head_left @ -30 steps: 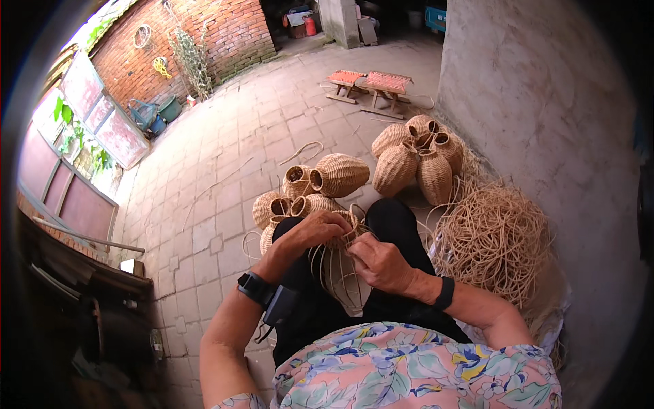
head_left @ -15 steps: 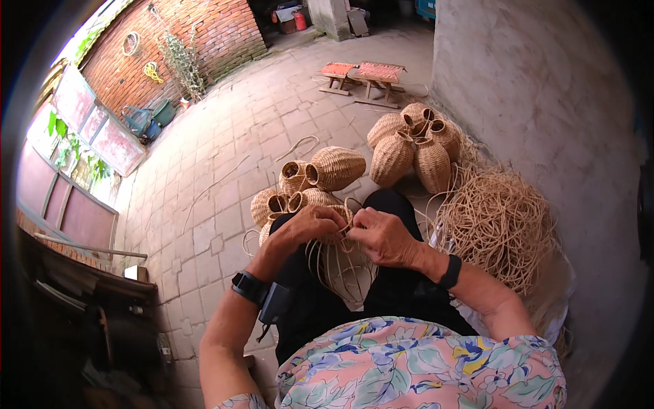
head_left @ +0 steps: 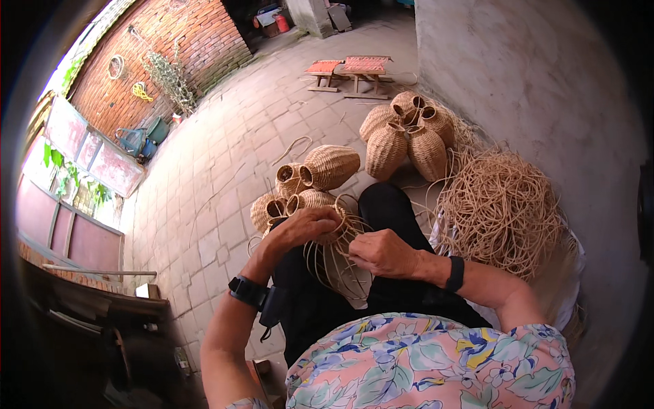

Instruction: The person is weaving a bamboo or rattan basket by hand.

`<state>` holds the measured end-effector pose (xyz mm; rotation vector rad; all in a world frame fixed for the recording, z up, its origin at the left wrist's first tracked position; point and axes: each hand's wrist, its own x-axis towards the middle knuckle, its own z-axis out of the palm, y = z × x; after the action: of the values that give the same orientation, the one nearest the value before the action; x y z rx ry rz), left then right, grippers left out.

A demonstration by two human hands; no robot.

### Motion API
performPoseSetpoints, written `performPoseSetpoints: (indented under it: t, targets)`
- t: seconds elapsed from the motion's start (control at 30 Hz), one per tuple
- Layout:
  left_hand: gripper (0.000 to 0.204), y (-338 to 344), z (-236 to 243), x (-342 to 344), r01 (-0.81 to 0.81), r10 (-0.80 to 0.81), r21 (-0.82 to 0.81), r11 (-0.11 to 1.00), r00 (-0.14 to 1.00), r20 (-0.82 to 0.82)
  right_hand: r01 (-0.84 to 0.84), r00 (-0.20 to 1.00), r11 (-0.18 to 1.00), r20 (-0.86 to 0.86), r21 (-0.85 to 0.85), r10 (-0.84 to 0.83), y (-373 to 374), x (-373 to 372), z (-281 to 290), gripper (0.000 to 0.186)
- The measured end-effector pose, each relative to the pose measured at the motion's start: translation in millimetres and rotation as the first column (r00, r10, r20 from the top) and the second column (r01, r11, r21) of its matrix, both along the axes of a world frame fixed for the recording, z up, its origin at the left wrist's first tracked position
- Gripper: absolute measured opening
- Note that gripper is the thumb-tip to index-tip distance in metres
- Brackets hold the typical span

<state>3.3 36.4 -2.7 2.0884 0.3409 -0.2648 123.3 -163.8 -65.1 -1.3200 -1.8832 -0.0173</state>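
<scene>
Between my knees is a small wicker basket [head_left: 338, 233] of straw-coloured cord, with loose strands [head_left: 325, 271] looping and hanging from it. My left hand [head_left: 306, 226] is closed on its near edge, fingers curled over the weave and partly hiding it. Just right of the basket, my right hand [head_left: 387, 253] is pinched shut beside the loose strands, apparently on one of the cords; its fingertips are mostly hidden. Several vase-shaped wicker baskets [head_left: 332, 168] lie joined together beyond my left hand, their round mouths showing.
A second cluster of wicker baskets [head_left: 387, 151] stands beyond my right knee. Right of it, a big tangled heap of cord [head_left: 501, 211] lies on white sheeting, along a plastered wall [head_left: 518, 75]. Two folding stools [head_left: 366, 65] stand farther off on the paved floor [head_left: 211, 204].
My right hand has moved slightly down and away from the basket, widening the gap between my hands. My left hand stays at the basket. The whole view has shifted a little.
</scene>
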Motion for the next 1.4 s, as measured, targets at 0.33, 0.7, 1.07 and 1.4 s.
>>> performPoseSetpoints:
  t: [0.33,0.7,1.07,1.4]
  targets:
    - [0.022,-31.6,15.0,-13.7,-0.098,0.037,0.362,0.927,0.984,0.173,0.109,0.994,0.993,-0.024,0.039,-0.108,5.6,-10.3,-5.7,0.014]
    - [0.017,-63.1,-18.1,-5.4,-0.340,0.030,0.761,0.552,0.920,0.390,0.137,0.989,0.987,0.041,0.079,-0.141,1.8,-8.2,-5.2,0.013]
    - [0.030,-65.8,-21.4,-1.1,-0.349,0.111,0.764,0.543,0.932,0.346,0.175,0.977,0.968,0.089,0.181,-0.193,8.6,-3.1,-14.6,0.018]
    - [0.058,-60.0,-21.6,-4.0,-0.240,0.148,0.771,0.590,0.971,0.189,0.166,0.977,0.977,0.110,0.135,-0.181,6.0,-6.0,-18.1,0.011]
